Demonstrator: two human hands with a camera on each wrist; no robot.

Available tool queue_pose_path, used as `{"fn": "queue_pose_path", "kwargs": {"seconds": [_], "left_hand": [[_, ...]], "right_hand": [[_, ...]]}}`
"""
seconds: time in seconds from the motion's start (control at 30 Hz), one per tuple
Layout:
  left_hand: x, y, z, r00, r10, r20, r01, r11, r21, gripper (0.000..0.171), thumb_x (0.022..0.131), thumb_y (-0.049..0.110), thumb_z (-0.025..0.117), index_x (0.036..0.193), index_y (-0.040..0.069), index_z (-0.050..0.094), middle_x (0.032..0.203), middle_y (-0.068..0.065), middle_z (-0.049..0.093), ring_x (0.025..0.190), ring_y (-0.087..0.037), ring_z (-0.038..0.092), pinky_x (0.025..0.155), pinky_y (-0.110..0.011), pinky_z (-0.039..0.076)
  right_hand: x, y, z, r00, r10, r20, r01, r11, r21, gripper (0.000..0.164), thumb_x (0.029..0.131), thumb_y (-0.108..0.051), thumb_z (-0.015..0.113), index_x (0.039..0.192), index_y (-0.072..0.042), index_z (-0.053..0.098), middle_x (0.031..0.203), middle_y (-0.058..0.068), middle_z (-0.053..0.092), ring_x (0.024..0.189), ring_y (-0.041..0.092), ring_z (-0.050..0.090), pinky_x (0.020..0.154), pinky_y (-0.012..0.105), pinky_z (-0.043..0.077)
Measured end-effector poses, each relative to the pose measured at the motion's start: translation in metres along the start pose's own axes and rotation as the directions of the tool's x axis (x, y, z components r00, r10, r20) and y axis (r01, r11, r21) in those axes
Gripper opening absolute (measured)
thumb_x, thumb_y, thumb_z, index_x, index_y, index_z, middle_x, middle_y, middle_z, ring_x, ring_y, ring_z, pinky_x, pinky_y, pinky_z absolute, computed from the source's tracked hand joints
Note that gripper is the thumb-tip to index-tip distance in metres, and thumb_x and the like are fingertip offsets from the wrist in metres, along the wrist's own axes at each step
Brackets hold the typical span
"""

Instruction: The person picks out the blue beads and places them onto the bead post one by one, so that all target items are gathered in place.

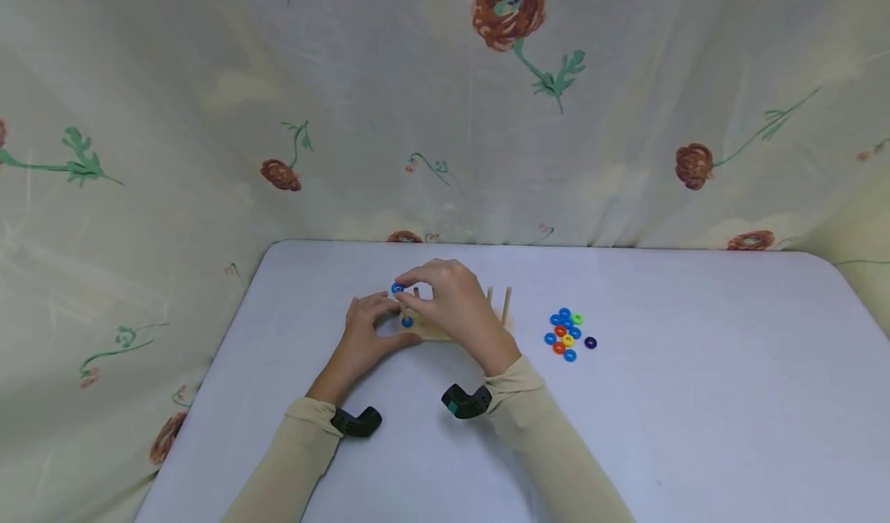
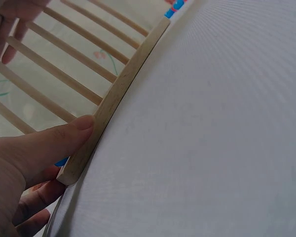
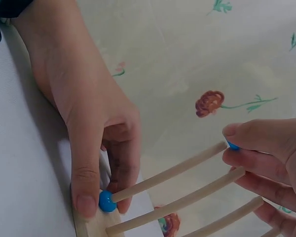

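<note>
A wooden base (image 2: 121,86) with several upright pegs stands on the table. My left hand (image 1: 365,328) grips its left end, thumb on the near side and fingers behind, as the left wrist view shows. One blue ring (image 3: 107,201) sits at the foot of the end peg (image 3: 167,170), beside my left thumb. My right hand (image 1: 452,303) pinches another blue ring (image 1: 398,287) between thumb and forefinger, at the top of that same peg. Whether the peg's tip is inside the ring is hidden by the fingers (image 3: 256,131).
Right of the base lies a loose group of small rings: several blue rings (image 1: 550,338), red rings (image 1: 559,348), yellow rings (image 1: 568,341), a green ring (image 1: 578,318) and a dark purple ring (image 1: 590,343). A flowered curtain (image 1: 389,121) hangs behind the white table (image 1: 695,399).
</note>
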State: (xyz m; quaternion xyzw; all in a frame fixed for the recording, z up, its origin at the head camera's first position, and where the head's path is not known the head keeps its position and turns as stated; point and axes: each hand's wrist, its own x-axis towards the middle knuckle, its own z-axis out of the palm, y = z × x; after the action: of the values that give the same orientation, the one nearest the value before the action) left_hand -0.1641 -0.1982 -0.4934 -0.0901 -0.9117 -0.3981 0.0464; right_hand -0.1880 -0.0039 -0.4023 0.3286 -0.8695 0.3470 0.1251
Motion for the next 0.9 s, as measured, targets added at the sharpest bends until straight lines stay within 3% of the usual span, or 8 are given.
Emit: {"fn": "queue_pose_path", "kwargs": {"seconds": [0.33, 0.6, 0.9], "left_hand": [[-0.0001, -0.0013, 0.0002, 1.0, 0.023, -0.008, -0.023, 1.0, -0.005, 0.058, 0.076, 0.028, 0.093, 0.124, 0.005, 0.072, 0.142, -0.02, 0.064, 0.145, -0.04, 0.047, 0.127, -0.07, 0.007], [0.0, -0.0028, 0.001, 0.999, 0.049, -0.017, -0.05, 0.999, -0.003, 0.062, 0.076, 0.03, 0.093, 0.131, 0.01, 0.07, 0.145, -0.018, 0.062, 0.142, -0.038, 0.049, 0.126, -0.073, 0.007], [0.0001, -0.0028, 0.0017, 0.999, 0.039, -0.011, -0.039, 0.999, 0.0, 0.059, 0.077, 0.03, 0.092, 0.128, 0.009, 0.071, 0.147, -0.016, 0.061, 0.144, -0.037, 0.049, 0.126, -0.073, 0.006]], "right_hand": [[-0.0003, 0.0, 0.0037, 1.0, 0.016, -0.018, -0.017, 1.0, -0.022, 0.016, 0.092, -0.025, 0.08, 0.105, -0.016, 0.082, 0.099, -0.002, 0.081, 0.1, 0.018, 0.075, 0.099, 0.041, 0.058], [0.001, 0.0005, 0.0034, 0.994, -0.039, -0.106, 0.037, 0.999, -0.017, 0.038, 0.087, -0.032, 0.085, 0.117, -0.01, 0.079, 0.11, 0.005, 0.081, 0.107, 0.023, 0.075, 0.106, 0.046, 0.054], [0.0002, 0.0028, 0.0028, 0.993, -0.025, -0.119, 0.023, 1.0, -0.018, 0.035, 0.088, -0.033, 0.084, 0.114, -0.011, 0.08, 0.109, 0.003, 0.081, 0.106, 0.021, 0.075, 0.109, 0.045, 0.053]]}}
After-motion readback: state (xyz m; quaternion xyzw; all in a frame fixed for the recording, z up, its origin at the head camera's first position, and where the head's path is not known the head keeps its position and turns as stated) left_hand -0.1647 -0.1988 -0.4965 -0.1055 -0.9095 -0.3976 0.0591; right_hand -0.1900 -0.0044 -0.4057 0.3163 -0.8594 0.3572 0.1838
